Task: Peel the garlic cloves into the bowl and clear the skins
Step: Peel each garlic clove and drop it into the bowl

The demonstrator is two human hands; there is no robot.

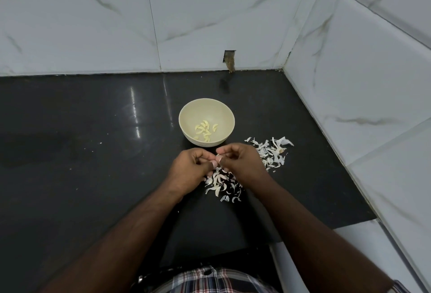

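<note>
One black countertop (93,141), walled behind and to the right of the bowl, open room to its left. One cream bowl (206,125) holding roughly ten peeled cloves (205,130); exact count unclear. Two heaps of skins: one (271,152) right of the bowl, one (222,184) nearer than the bowl, partly hidden under the hands. Left hand (191,171) and right hand (240,164), fingertips pinched together on one garlic clove (218,158), just in front of the bowl, mostly covered.
</note>
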